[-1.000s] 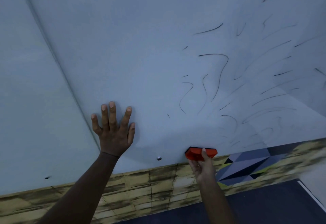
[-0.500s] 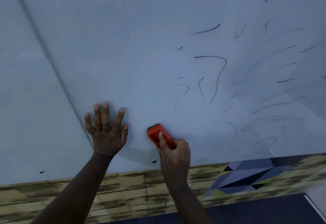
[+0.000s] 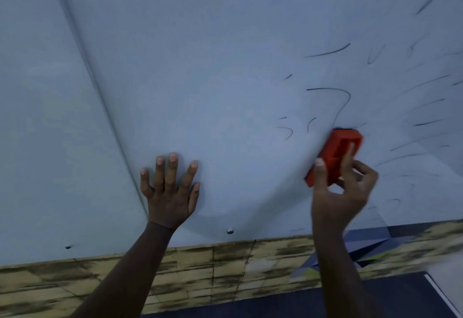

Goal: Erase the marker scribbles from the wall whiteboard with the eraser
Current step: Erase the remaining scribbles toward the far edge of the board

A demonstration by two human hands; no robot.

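Orange plastic marks the eraser point(image 3: 334, 156), which the right hand point(image 3: 342, 192) grips against the wall whiteboard point(image 3: 200, 80), thumb along its left edge and fingers curled over its back. The block's long axis tilts up and to the right, and its upper end touches the tail of a long hooked scribble point(image 3: 335, 97). That is the relation the coming stroke turns on: this line runs up from the eraser's top edge, so a push along the block's own axis would likely wipe it. More scribbles point(image 3: 423, 122) fan out to the right and above, nearer the right hand than the left. A few short marks point(image 3: 288, 130) lie just left of the eraser, between the two hands and closer to the right. The left hand point(image 3: 170, 190) holds nothing; it lies flat on the board with fingers spread, well apart from any ink, seemingly bracing. The board around it looks clean. Judging by what remains, the right side is mostly undone, and all of it falls to the eraser hand.
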